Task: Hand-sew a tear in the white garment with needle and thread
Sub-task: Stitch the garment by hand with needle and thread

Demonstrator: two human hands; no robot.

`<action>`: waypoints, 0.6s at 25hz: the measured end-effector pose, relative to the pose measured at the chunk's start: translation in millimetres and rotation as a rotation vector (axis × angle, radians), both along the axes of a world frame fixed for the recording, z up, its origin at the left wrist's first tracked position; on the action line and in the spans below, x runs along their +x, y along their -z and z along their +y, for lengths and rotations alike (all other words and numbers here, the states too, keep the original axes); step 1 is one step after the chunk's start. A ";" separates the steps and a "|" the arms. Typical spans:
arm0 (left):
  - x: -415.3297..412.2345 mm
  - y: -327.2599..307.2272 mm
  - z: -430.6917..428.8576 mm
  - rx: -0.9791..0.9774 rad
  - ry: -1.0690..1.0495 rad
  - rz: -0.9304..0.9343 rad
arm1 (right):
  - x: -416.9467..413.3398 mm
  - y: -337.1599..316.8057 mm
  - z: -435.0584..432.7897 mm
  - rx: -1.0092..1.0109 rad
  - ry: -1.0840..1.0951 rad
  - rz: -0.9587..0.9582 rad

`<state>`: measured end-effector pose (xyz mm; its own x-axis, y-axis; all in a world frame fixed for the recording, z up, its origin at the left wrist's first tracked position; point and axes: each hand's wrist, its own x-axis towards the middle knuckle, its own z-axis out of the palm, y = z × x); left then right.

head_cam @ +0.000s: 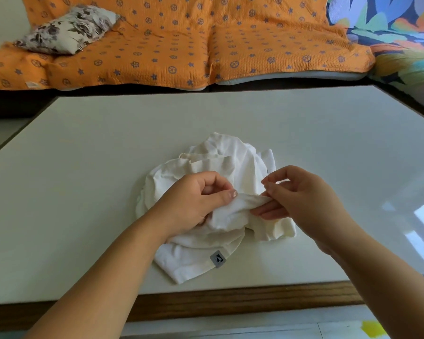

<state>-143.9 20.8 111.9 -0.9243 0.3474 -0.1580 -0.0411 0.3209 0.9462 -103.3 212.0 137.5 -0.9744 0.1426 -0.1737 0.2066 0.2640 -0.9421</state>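
The white garment (230, 157) lies bunched on the table (83, 167), near the middle of its front edge. The left hand (194, 199) grips a fold of it. The right hand (301, 194) pinches what looks like a thin needle (267, 171). I think a stitch is starting. Next, the tip must poke the held fold.

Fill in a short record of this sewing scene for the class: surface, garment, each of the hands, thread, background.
surface: white table with a wooden front edge
garment: white garment crumpled at the table's middle, grey label on its near hem
left hand: grips a fold of the garment
right hand: thumb and forefinger pinch a thin dark sliver, probably the needle; lower fingers touch the same fold
thread: not discernible
background: orange patterned sofa cover, floral cushion on it
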 end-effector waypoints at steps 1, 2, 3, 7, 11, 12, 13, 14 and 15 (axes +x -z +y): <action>-0.6 1.3 1.7 -0.013 0.003 -0.006 | -0.8 1.8 1.9 0.011 0.004 0.007; -0.5 1.5 2.7 -0.030 0.009 -0.012 | -0.8 2.5 4.1 0.022 0.010 0.022; -0.3 1.5 3.0 -0.046 0.016 -0.012 | -0.9 3.2 6.3 0.036 0.016 0.043; -5.0 4.3 4.9 -0.208 0.002 0.121 | -3.1 5.3 16.3 0.079 0.024 0.076; -2.3 5.1 9.6 -0.201 -0.001 0.174 | -3.1 9.6 19.8 0.087 0.033 0.100; -1.2 4.9 10.0 -0.165 -0.005 0.164 | -2.4 10.4 20.4 0.086 0.036 0.111; -1.0 5.1 10.3 -0.143 -0.014 0.168 | -1.6 11.5 20.9 0.084 0.039 0.119; -0.9 4.8 10.5 -0.134 -0.021 0.184 | -0.5 12.4 21.2 0.083 0.042 0.124; -0.6 4.7 10.5 -0.132 -0.022 0.201 | 0.7 13.6 20.9 0.081 0.043 0.126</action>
<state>-144.5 31.3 107.2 -0.9490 0.3151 -0.0127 0.1355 0.4439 0.8858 -102.7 232.9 123.9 -0.9805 0.1931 -0.0363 0.1004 0.3336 -0.9374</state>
